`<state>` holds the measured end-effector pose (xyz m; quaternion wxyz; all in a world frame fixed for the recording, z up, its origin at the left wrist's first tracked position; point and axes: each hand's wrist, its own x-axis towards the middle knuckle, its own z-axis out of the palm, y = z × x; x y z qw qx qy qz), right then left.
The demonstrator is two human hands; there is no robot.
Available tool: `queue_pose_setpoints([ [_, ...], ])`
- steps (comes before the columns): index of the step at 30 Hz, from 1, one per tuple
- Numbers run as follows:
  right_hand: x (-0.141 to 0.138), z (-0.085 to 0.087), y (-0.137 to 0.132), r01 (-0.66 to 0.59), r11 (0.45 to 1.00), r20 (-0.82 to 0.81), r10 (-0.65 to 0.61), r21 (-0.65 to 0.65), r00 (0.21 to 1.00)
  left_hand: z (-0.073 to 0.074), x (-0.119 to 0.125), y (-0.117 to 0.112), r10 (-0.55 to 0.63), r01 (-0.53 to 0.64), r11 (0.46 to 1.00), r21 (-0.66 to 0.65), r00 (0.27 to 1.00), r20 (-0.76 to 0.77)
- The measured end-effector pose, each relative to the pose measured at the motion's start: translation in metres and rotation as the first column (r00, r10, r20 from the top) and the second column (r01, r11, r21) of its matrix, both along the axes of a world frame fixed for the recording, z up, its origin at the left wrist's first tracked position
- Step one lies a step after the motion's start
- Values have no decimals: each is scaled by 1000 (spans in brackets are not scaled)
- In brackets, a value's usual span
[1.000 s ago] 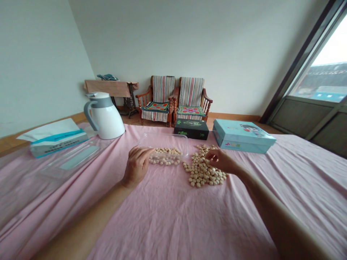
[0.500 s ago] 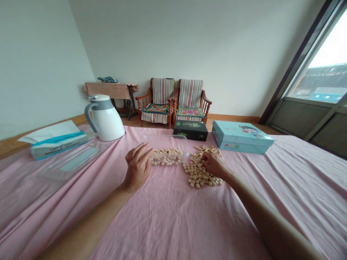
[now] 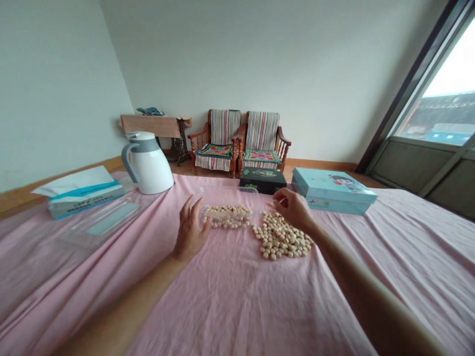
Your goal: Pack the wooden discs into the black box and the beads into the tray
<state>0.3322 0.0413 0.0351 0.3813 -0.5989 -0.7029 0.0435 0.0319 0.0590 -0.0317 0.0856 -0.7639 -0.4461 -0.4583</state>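
A clear plastic box (image 3: pixel 256 202) stands on the pink cloth with a layer of small round beige pieces (image 3: pixel 228 217) inside. At its left end is my left hand (image 3: pixel 191 230), fingers apart and thumb near the front wall; whether it touches the box I cannot tell. A loose pile of the same beige pieces (image 3: pixel 284 240) lies to the right of the box. Over the pile's far side, my right hand (image 3: pixel 293 207) is raised with its fingertips pinched together. A pale beige piece shows at those fingertips, partly hidden by the fingers.
Behind the box and pile sit a black box (image 3: pixel 263 180) and a light blue box (image 3: pixel 334 193). On the left are a white and grey jug (image 3: pixel 152 168), a tissue pack (image 3: pixel 87 195) and a clear plastic lid (image 3: pixel 111 220). Two chairs stand beyond the pink cloth (image 3: pixel 222 296).
My right hand has lifted from the pile and shifted slightly towards its far side, fingers pinched. My left hand's fingers have spread and risen at the box's left end. The view has shifted slightly.
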Motion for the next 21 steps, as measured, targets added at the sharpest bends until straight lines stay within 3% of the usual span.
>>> queue_pose_setpoints([
  [4, -22, 15, 12, -147, 987, -188, 157, 62, 970, 1, -2, 0, -5, 5, 1000, -6, 1000, -15],
  [7, -16, 12, 17, -150, 988, -255, 152, 28, 955, 2, -2, 0, -5, 5, 1000, -12, 1000, -19],
  [10, 5, -5, 15, -31, 998, -21, 30, -49, 999, 2, -1, 1, -5, 5, 1000, -5, 1000, -21],
  [14, 25, -37, 12, 46, 989, 281, -4, -142, 960, 0, -1, 3, 13, -13, 1000, -2, 1000, -21],
  [18, 28, -57, 12, 33, 985, 377, 35, -172, 926, -2, -1, 2, 45, -45, 999, -13, 998, -35],
  [21, 29, -55, 13, 34, 987, 398, 32, -157, 917, -1, 0, 0, 79, -80, 997, -24, 996, -50],
])
